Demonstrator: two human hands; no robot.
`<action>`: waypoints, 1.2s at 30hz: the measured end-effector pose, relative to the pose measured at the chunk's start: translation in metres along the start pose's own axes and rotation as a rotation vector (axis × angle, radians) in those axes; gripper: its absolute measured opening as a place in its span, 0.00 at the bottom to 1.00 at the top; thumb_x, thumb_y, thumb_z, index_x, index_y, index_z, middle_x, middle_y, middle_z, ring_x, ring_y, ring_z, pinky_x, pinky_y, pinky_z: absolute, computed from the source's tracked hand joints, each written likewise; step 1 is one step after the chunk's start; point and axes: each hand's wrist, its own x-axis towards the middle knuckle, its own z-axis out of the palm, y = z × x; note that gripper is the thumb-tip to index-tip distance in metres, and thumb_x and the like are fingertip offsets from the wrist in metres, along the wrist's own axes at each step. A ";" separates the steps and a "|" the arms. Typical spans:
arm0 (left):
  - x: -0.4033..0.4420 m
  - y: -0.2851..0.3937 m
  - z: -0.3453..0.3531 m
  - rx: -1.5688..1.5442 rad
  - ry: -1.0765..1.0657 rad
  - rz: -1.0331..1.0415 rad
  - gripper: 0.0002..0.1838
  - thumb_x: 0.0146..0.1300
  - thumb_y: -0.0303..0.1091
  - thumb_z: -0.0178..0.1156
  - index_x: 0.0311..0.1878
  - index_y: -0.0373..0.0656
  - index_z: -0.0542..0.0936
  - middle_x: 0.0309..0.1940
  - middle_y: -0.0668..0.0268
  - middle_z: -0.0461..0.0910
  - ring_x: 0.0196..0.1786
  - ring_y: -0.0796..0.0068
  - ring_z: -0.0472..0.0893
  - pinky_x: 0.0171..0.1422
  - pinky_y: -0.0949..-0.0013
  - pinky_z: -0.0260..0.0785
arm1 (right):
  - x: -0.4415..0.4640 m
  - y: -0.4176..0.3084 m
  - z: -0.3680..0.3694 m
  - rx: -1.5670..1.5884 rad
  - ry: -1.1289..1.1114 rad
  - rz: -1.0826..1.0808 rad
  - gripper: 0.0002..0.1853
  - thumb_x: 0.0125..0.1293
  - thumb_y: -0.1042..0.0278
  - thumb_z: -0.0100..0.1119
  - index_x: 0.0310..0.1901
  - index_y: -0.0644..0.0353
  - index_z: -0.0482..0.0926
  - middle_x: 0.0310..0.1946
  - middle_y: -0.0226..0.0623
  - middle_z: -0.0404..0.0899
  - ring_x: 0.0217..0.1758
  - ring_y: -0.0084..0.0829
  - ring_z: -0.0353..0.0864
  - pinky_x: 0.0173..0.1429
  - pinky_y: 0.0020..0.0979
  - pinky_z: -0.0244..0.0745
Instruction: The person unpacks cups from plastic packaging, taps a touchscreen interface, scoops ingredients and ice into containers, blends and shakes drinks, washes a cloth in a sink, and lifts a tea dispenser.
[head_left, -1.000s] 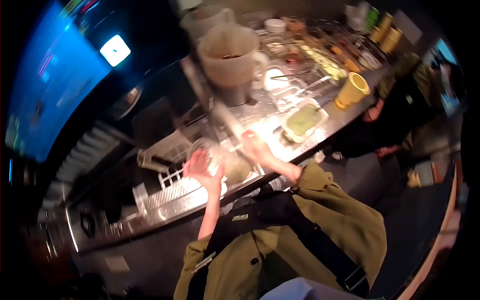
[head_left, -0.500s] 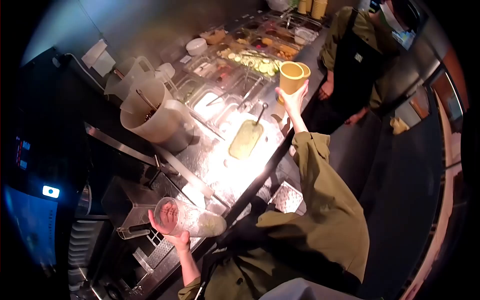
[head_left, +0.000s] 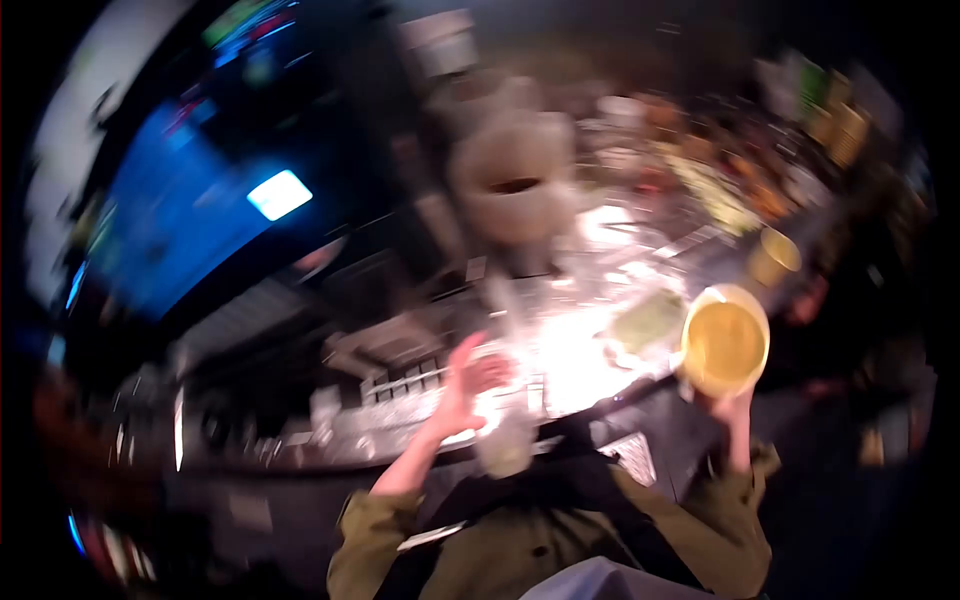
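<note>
Left grip (head_left: 460,398) clamped round a clear cup (head_left: 503,442), fingers over its far part, pale green contents at the end nearest the body; blurry, fill level can't be told. Right grip (head_left: 722,403) clamped on a yellow cup (head_left: 725,345), mouth turned toward the camera, cup just above the grip; yellow inside, can't tell if it holds anything. Another yellow cup (head_left: 773,258) beyond the right grip and slightly to its right. Tub of pale green food (head_left: 647,325) between the grips, nearer the right one, on the counter (head_left: 570,372), glaring bright there. Large pitcher (head_left: 515,215) with dark contents beyond the left grip. Pale rack (head_left: 405,385) just left of the left grip. Pale sliced food (head_left: 715,190) well beyond the right grip, smeared by blur
</note>
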 end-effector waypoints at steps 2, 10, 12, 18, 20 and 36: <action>-0.006 0.018 -0.006 0.032 -0.089 -0.017 0.60 0.36 0.50 0.72 0.66 0.45 0.41 0.53 0.54 0.64 0.54 0.62 0.68 0.58 0.57 0.61 | -0.022 0.008 0.073 0.960 -0.247 0.642 0.29 0.60 0.47 0.46 0.57 0.58 0.61 0.53 0.43 0.66 0.56 0.38 0.66 0.56 0.42 0.65; -0.081 0.050 -0.036 0.149 -0.185 -0.579 0.51 0.42 0.38 0.68 0.66 0.39 0.46 0.60 0.56 0.56 0.58 0.69 0.63 0.59 0.67 0.58 | -0.041 0.124 0.169 -0.241 -0.579 -0.048 0.24 0.58 0.67 0.51 0.57 0.55 0.59 0.52 0.38 0.65 0.55 0.36 0.66 0.57 0.36 0.64; -0.104 0.039 -0.051 0.075 -0.089 -0.640 0.49 0.43 0.37 0.66 0.65 0.40 0.47 0.58 0.56 0.59 0.59 0.68 0.61 0.54 0.70 0.63 | -0.038 0.138 0.191 -0.195 -0.644 -0.004 0.28 0.52 0.70 0.56 0.56 0.58 0.60 0.52 0.42 0.64 0.55 0.39 0.65 0.57 0.37 0.62; -0.148 0.055 -0.046 -0.008 0.094 -0.722 0.41 0.47 0.37 0.64 0.61 0.38 0.53 0.50 0.59 0.65 0.52 0.71 0.66 0.52 0.70 0.62 | -0.028 0.154 0.228 -0.595 -0.901 -0.636 0.41 0.39 0.70 0.66 0.57 0.65 0.57 0.52 0.51 0.62 0.56 0.51 0.60 0.61 0.44 0.53; -0.158 0.066 -0.037 -0.116 0.126 -0.644 0.35 0.48 0.34 0.63 0.57 0.37 0.57 0.45 0.61 0.68 0.47 0.73 0.69 0.49 0.71 0.64 | -0.029 0.157 0.231 -0.617 -0.869 -0.735 0.41 0.40 0.67 0.67 0.57 0.64 0.57 0.53 0.50 0.62 0.57 0.50 0.60 0.60 0.44 0.54; -0.140 0.075 -0.037 0.045 0.161 -0.956 0.36 0.52 0.51 0.57 0.59 0.40 0.60 0.57 0.57 0.62 0.47 0.68 0.70 0.45 0.64 0.67 | -0.025 0.171 0.250 -0.475 -0.800 -0.968 0.37 0.45 0.51 0.66 0.52 0.67 0.64 0.45 0.52 0.68 0.48 0.52 0.66 0.52 0.47 0.59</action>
